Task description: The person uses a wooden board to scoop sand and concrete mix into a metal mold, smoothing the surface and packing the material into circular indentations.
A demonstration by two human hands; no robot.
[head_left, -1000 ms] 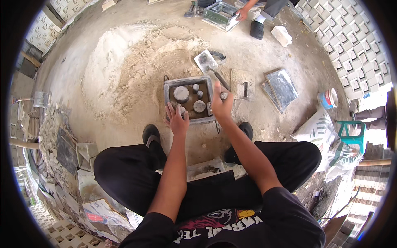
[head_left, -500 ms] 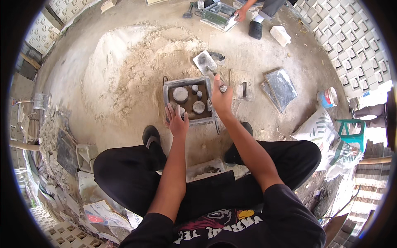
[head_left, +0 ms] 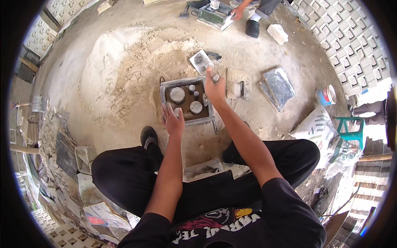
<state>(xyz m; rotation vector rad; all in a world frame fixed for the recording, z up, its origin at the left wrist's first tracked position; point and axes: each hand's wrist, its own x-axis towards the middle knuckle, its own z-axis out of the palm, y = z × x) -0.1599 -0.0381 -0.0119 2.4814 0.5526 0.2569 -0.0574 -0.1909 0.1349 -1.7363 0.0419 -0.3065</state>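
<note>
In front of me a square grey moulding frame (head_left: 201,121) lies on the ground, filled with packed brown sand (head_left: 185,106). Several pale round pieces sit in it, among them a large disc (head_left: 177,95), a smaller disc (head_left: 195,107) and a little cylinder (head_left: 192,88). My left hand (head_left: 173,120) rests at the near left corner, fingers stretched over the rim and partly covering another round piece. Above the frame's right side, my right hand (head_left: 215,89) is wrapped round the handle of a trowel (head_left: 201,62); its flat square blade points away beyond the far rim.
A heap of pale sand (head_left: 120,62) spreads at the far left. Right of the frame lie a board with a handle (head_left: 239,84) and dark flat plates (head_left: 279,87). A bucket (head_left: 327,95), sacks (head_left: 316,128) and a green stool (head_left: 350,131) stand farther right. Another person's hand (head_left: 237,13) touches a second frame (head_left: 215,17).
The whole view has shifted slightly. My right hand has moved a little away from me and to the left with the trowel; my left hand stays at the frame's near left corner.
</note>
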